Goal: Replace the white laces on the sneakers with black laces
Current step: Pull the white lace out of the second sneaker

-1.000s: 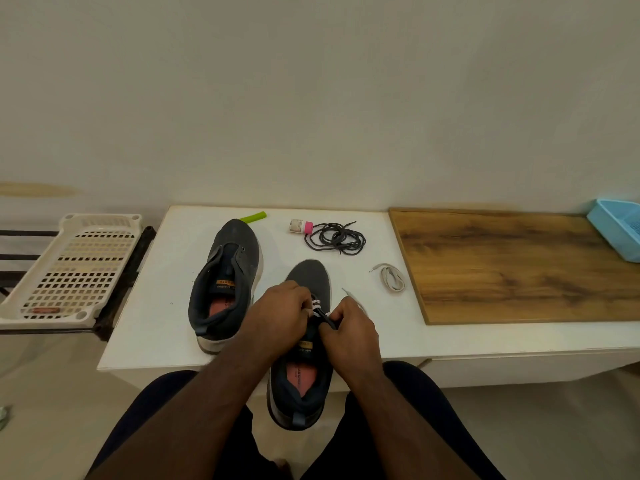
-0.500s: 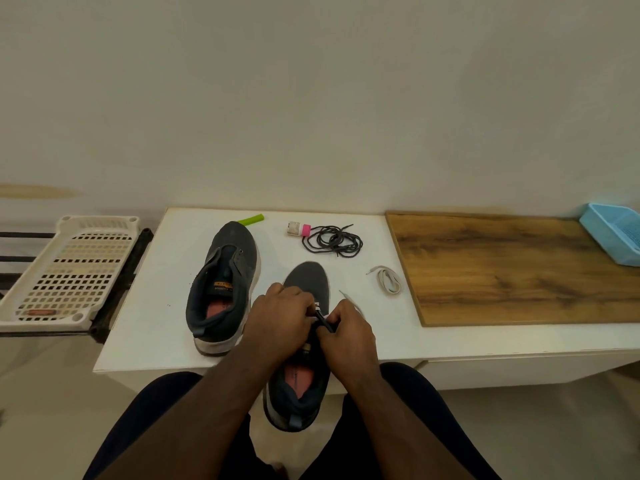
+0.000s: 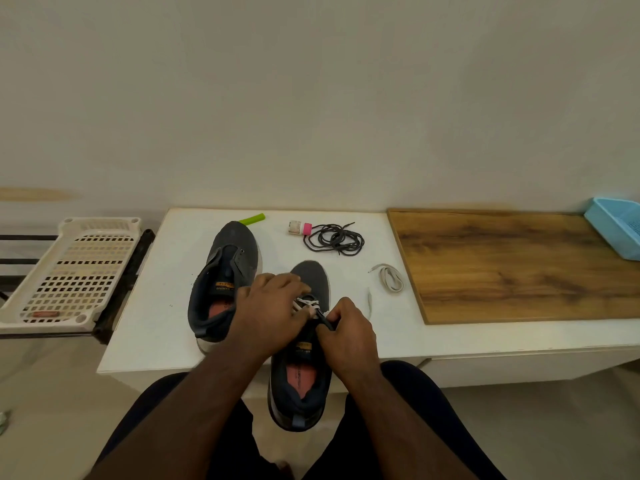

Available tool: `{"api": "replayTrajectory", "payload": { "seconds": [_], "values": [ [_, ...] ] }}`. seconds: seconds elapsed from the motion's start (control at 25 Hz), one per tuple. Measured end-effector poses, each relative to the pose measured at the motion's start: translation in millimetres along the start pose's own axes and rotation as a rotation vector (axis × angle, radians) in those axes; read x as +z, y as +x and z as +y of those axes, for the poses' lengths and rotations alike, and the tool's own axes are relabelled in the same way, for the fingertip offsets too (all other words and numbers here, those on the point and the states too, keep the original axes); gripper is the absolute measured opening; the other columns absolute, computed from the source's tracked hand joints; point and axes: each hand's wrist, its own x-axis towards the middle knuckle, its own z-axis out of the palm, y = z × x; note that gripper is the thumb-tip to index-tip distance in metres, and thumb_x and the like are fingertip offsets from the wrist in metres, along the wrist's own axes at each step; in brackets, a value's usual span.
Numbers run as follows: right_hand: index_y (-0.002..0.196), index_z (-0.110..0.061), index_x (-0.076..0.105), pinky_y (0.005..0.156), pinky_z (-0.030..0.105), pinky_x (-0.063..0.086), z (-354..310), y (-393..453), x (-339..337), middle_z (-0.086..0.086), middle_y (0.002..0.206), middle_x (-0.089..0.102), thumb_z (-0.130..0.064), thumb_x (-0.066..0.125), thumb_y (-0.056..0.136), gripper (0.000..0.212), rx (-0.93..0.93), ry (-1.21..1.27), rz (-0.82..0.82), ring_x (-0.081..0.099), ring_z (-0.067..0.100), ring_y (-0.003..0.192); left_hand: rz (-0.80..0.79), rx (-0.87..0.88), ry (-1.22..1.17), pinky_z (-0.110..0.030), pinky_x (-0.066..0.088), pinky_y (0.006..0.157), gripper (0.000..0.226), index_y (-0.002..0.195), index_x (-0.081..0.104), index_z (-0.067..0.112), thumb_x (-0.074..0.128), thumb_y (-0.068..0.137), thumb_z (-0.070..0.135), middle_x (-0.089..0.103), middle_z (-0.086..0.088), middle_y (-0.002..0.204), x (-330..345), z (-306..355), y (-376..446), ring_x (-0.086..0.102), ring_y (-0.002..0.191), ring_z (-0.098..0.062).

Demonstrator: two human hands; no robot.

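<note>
Very little lettering shows, and none of it reads clearly. The left sneaker (image 3: 225, 282) carries a small orange tag (image 3: 225, 284) on its tongue with dark letters, and a line of orange print just below it; both are too small to spell out. The right sneaker (image 3: 304, 358) has a similar orange mark (image 3: 304, 346) on its tongue, also unreadable, and faint print on its reddish insole (image 3: 304, 377) that cannot be made out. The small roll with the pink end (image 3: 300, 227) on the worktop (image 3: 156, 306) bears a printed label, too blurred to read.
</note>
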Motion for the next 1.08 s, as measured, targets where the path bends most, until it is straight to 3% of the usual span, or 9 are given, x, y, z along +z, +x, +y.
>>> {"api": "replayTrajectory", "payload": {
  "seconds": [0.2,0.4,0.48,0.56,0.64,0.76,0.88,1.0,1.08],
  "values": [
    [0.086,-0.022,0.048,0.063,0.029,0.047,1.7,0.8,0.2,-0.005,0.08,0.058,-0.023,0.063,0.086,0.016,0.006,-0.006,0.005,0.056,0.012,0.071,-0.031,0.005,0.092,-0.042,0.031,0.102,0.017,0.106,0.062,0.035,0.053,0.093,0.041,0.057,0.016,0.123,5.7,10.9,-0.1,0.041,0.125,-0.013],
    [0.084,-0.025,0.047,0.059,0.026,0.044,0.5,0.6,0.8,-0.006,0.079,0.057,-0.023,0.063,0.086,0.017,0.012,0.012,-0.008,0.055,0.011,0.07,0.181,-0.163,-0.075,-0.042,0.034,0.093,0.006,0.088,0.063,0.033,0.058,0.09,0.032,0.06,0.017,0.097,-19.2,-16.6,6.4,0.052,0.11,-0.012],
    [0.084,-0.026,0.047,0.06,0.026,0.046,0.4,0.6,1.8,-0.007,0.08,0.058,-0.024,0.063,0.087,0.017,0.012,0.012,-0.014,0.056,0.011,0.071,0.195,-0.232,-0.047,-0.045,0.034,0.096,0.009,0.096,0.063,0.035,0.057,0.09,0.032,0.06,0.016,0.107,-20.9,-28.3,4.5,0.051,0.12,-0.017],
    [0.084,-0.027,0.047,0.061,0.028,0.048,0.2,0.8,2.9,-0.007,0.08,0.058,-0.024,0.063,0.086,0.017,0.011,0.008,-0.01,0.056,0.011,0.071,0.112,-0.163,0.003,-0.05,0.025,0.108,0.028,0.119,0.059,0.039,0.056,0.091,0.038,0.051,0.015,0.137,-15.3,-20.7,0.0,0.032,0.14,-0.019],
    [0.084,-0.026,0.046,0.062,0.028,0.047,0.5,0.4,2.2,-0.006,0.08,0.058,-0.024,0.064,0.086,0.017,0.008,0.009,-0.006,0.056,0.011,0.071,0.019,-0.077,0.02,-0.05,0.015,0.114,0.039,0.128,0.057,0.041,0.055,0.09,0.047,0.04,0.02,0.149,-7.0,-3.6,-2.8,0.018,0.147,-0.017],
    [0.084,-0.025,0.047,0.063,0.029,0.047,1.3,-0.1,0.6,-0.006,0.08,0.058,-0.024,0.064,0.085,0.017,0.008,0.011,0.004,0.056,0.012,0.071,-0.042,-0.036,0.062,-0.047,0.015,0.113,0.028,0.114,0.063,0.038,0.054,0.09,0.049,0.051,0.021,0.138,4.5,11.8,-3.0,0.023,0.143,-0.014],
    [0.083,-0.024,0.046,0.061,0.028,0.045,1.2,-0.5,1.1,-0.005,0.08,0.058,-0.023,0.064,0.085,0.018,0.004,0.011,0.006,0.055,0.012,0.07,0.044,-0.029,0.025,-0.044,0.019,0.11,0.012,0.097,0.065,0.034,0.055,0.091,0.039,0.059,0.018,0.117,-0.3,11.3,-2.6,0.037,0.13,-0.01],
    [0.084,-0.024,0.047,0.059,0.025,0.042,0.2,-0.6,1.0,-0.005,0.08,0.058,-0.023,0.064,0.086,0.017,0.006,0.025,-0.002,0.055,0.011,0.07,0.159,-0.154,-0.043,-0.045,0.028,0.106,0.008,0.087,0.065,0.032,0.057,0.089,0.034,0.06,0.016,0.104,-15.7,-12.7,3.1,0.047,0.12,-0.013],
    [0.085,-0.025,0.047,0.059,0.024,0.043,0.2,-0.2,1.5,-0.006,0.081,0.058,-0.023,0.064,0.087,0.017,0.01,0.021,-0.013,0.055,0.011,0.071,0.186,-0.213,-0.033,-0.047,0.031,0.104,0.009,0.091,0.064,0.033,0.055,0.088,0.034,0.059,0.012,0.109,-18.1,-26.9,3.2,0.048,0.123,-0.019]
  ]
}}
